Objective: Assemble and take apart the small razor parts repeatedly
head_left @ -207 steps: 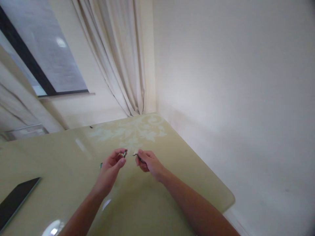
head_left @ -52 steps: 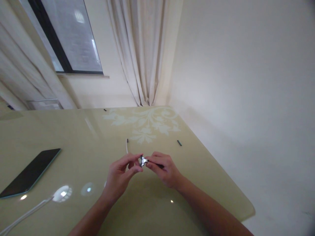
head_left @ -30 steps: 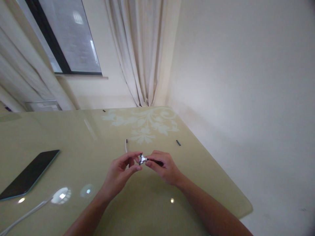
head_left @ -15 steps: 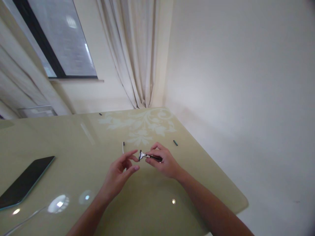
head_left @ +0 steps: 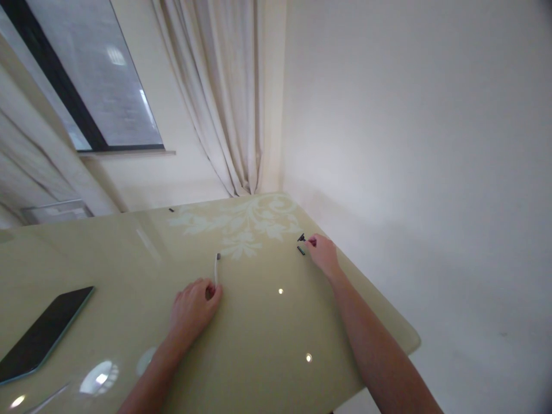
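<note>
My right hand (head_left: 323,253) is closed round the handle of a razor (head_left: 301,237), whose dark head points left, over or on the far right part of the table; most of its handle is hidden by the fingers. Just below that head lies a small dark green razor cartridge (head_left: 301,250). My left hand (head_left: 194,307) is low at the table with its thumb and fingers pinched at the lower end of a white toothbrush (head_left: 216,270). The dark-bristled head of the toothbrush points away from me, and its lower handle is covered by the hand.
A black tablet-like device (head_left: 45,333) lies at the left of the glossy table (head_left: 250,356). Another small dark piece (head_left: 171,210) rests near the far edge. A white wall (head_left: 409,172) runs along the right side, with curtains (head_left: 215,98) and a window behind.
My right hand has carried the razor away from my left hand, to the right and farther out beside the cartridge. The left hand has lowered and closed at the toothbrush handle.
</note>
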Available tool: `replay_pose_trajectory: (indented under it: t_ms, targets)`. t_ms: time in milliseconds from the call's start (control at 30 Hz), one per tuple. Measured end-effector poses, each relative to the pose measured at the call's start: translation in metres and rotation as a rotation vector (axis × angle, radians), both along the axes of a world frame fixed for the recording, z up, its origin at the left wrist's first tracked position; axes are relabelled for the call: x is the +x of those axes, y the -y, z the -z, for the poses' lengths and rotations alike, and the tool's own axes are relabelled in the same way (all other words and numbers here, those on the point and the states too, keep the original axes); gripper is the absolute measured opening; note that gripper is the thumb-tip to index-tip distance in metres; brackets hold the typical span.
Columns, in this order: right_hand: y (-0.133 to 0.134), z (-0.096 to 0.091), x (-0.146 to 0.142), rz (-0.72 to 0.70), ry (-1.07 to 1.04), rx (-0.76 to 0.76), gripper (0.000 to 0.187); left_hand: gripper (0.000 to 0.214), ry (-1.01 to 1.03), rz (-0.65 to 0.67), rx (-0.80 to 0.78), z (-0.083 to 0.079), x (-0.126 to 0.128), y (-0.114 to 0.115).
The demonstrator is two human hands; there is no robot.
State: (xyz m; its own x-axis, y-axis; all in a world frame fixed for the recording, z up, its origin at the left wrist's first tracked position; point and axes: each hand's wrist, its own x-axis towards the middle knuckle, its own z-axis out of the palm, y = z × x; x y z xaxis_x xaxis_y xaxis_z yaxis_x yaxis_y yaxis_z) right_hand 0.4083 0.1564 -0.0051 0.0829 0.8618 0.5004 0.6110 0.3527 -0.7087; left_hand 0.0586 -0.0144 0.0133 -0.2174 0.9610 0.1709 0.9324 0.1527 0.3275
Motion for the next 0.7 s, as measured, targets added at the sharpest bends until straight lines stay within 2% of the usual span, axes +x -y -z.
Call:
replay_pose_trajectory:
  t_ms: [133,200,267,333,433,500,567,633,700]
  targets:
    - [0.004,-0.005,-0.005,0.109,0.097,-0.134,0.028,0.035,0.118,0.026,0.054,0.004,0.001,0.001]
    - [0.006,-0.013,-0.01,0.123,0.09,-0.132,0.025,0.037,0.251,0.077,0.126,0.003,0.011,0.0]
    - [0.012,-0.021,-0.022,0.071,0.056,-0.132,0.029,0.04,0.383,0.149,0.19,-0.001,0.029,-0.002]
    - [0.022,-0.028,-0.041,-0.135,-0.039,-0.177,0.04,0.041,0.462,0.23,0.226,-0.009,0.053,-0.007]
    - [0.043,-0.035,-0.074,-0.625,-0.251,-0.31,0.044,0.04,0.481,0.357,0.227,-0.02,0.09,-0.022]
    - [0.052,-0.038,-0.087,-0.753,-0.406,-0.389,0.045,0.041,0.458,0.439,0.199,-0.024,0.111,-0.038]
    - [0.053,-0.041,-0.089,-0.688,-0.578,-0.383,0.048,0.043,0.431,0.467,0.171,-0.024,0.128,-0.057]
    - [0.047,-0.043,-0.082,-0.502,-0.717,-0.293,0.051,0.041,0.398,0.438,0.151,-0.019,0.143,-0.078]
    - [0.038,-0.044,-0.069,-0.323,-0.824,-0.206,0.049,0.027,0.354,0.394,0.133,-0.012,0.158,-0.096]
